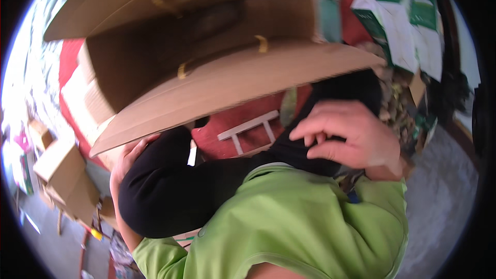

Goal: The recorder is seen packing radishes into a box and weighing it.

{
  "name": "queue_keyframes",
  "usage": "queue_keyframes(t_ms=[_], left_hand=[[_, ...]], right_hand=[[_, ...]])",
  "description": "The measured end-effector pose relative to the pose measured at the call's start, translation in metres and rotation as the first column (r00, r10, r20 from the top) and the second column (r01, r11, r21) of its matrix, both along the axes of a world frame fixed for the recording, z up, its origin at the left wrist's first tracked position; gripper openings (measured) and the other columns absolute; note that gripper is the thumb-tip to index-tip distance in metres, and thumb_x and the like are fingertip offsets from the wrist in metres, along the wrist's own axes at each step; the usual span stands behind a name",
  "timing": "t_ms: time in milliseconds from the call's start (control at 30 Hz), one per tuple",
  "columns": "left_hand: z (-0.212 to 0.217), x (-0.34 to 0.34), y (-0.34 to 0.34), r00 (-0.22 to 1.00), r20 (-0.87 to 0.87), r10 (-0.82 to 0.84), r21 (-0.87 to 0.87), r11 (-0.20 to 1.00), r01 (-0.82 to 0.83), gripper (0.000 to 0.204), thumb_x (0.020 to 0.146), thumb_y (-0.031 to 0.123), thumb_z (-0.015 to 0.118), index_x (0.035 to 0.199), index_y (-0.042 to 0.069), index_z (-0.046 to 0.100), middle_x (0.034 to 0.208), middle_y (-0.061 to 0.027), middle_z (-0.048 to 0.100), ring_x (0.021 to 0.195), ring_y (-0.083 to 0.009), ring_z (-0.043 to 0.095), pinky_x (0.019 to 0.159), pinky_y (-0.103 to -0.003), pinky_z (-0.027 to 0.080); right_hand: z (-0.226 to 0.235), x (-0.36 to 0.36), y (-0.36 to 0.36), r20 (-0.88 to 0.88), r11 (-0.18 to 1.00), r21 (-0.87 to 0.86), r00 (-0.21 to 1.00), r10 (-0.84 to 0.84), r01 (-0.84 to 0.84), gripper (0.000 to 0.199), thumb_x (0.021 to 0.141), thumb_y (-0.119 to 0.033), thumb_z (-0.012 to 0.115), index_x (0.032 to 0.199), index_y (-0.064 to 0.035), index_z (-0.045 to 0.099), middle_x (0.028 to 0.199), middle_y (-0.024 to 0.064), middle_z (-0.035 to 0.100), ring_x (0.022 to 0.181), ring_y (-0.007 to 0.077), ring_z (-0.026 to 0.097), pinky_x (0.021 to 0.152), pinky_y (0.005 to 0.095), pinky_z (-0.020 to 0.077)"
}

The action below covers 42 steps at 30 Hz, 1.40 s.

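Over between eight and nine o'clock, tan cartons (62, 168) are sitting near the rim of the view. Closer in along that line, the left hand (127, 158) is resting right beside the bent, black-clad knee (157, 191), its fingertips reaching the edge of the near flap (243, 80); whether the grip is closing on cardboard, I cannot tell. Up towards twelve, the large open cardboard box (217, 46) is dominating the scene, yellow strips (263, 44) showing along it. Dead centre, a white barred shape (248, 125) is showing against a red surface (205, 142). At three o'clock, the right hand (356, 133) is hovering over the other leg, fingers loosely curling, thumb apart, grip standing open and empty. Out at two, green-and-white boxes (408, 26) are crowding together.
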<state>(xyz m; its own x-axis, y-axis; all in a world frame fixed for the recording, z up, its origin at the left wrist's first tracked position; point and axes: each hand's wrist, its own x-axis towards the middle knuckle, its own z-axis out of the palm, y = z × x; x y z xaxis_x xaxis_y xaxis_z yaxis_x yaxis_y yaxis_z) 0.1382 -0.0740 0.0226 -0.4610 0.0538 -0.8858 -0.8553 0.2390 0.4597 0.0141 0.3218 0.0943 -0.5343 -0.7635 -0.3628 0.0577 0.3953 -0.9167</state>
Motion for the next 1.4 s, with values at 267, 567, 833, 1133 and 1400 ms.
queue_keyframes(t_ms=[267, 567, 833, 1133, 1400], left_hand=[[0.031, 0.022, -0.008, 0.840, -0.442, -0.314, -0.337, 0.926, 0.169, 0.016, 0.096, 0.008, 0.049, 0.090, -0.003, 0.059, 0.091, -0.0069, 0.062, 0.087, -0.0154, 0.059, 0.084, -0.029, 0.047], [0.025, -0.004, 0.058, 0.473, -0.093, -0.876, -0.775, 0.362, 0.518, 0.014, 0.095, 0.007, 0.049, 0.091, 0.001, 0.061, 0.090, -0.0111, 0.064, 0.081, -0.0162, 0.061, 0.080, -0.028, 0.049], [-0.006, -0.016, 0.094, 0.568, -0.264, -0.779, -0.651, 0.579, 0.491, 0.013, 0.095, 0.007, 0.050, 0.093, 0.001, 0.061, 0.091, -0.0103, 0.064, 0.082, -0.0171, 0.061, 0.079, -0.029, 0.049], [-0.035, 0.008, 0.093, 0.738, -0.411, -0.535, -0.515, 0.804, 0.295, 0.012, 0.094, 0.008, 0.051, 0.095, 0.000, 0.061, 0.093, -0.0095, 0.065, 0.083, -0.0181, 0.062, 0.078, -0.030, 0.050], [-0.037, 0.054, 0.052, 0.788, -0.594, -0.162, -0.424, 0.896, -0.135, 0.013, 0.094, 0.008, 0.052, 0.097, 0.000, 0.061, 0.094, -0.0087, 0.065, 0.084, -0.0190, 0.062, 0.077, -0.031, 0.050]], right_hand=[[0.011, 0.014, 0.129, -0.238, 0.632, -0.021, 0.610, -0.756, 0.775, 0.022, 0.088, -0.005, 0.060, 0.110, -0.0016, 0.062, 0.083, -0.0014, 0.058, 0.074, 0.0053, 0.053, 0.065, 0.0191, 0.0424], [-0.176, 0.102, 0.274, -0.160, 0.332, 0.413, 0.426, -0.890, 0.848, 0.025, 0.086, -0.018, 0.064, 0.109, -0.0075, 0.063, 0.085, -0.0031, 0.062, 0.071, 0.0069, 0.055, 0.060, 0.0229, 0.0442], [-0.277, 0.265, 0.328, 0.028, 0.140, 0.745, 0.180, -0.983, 0.652, 0.018, 0.082, -0.016, 0.064, 0.097, -0.0085, 0.062, 0.072, 0.0004, 0.058, 0.066, 0.0086, 0.056, 0.051, 0.0273, 0.0444], [-0.328, 0.356, 0.344, -0.273, 0.159, 0.905, 0.826, -0.494, 0.394, 0.039, 0.075, -0.012, 0.060, 0.114, -0.0129, 0.061, 0.106, 0.0154, 0.063, 0.103, 0.0366, 0.058, 0.090, 0.0431, 0.0475], [-0.312, 0.338, 0.314, -0.015, 0.101, 0.993, 0.915, -0.404, 0.061, 0.045, 0.082, -0.013, 0.056, 0.126, -0.0167, 0.052, 0.129, 0.0107, 0.047, 0.122, 0.0323, 0.044, 0.100, 0.0430, 0.0423]])
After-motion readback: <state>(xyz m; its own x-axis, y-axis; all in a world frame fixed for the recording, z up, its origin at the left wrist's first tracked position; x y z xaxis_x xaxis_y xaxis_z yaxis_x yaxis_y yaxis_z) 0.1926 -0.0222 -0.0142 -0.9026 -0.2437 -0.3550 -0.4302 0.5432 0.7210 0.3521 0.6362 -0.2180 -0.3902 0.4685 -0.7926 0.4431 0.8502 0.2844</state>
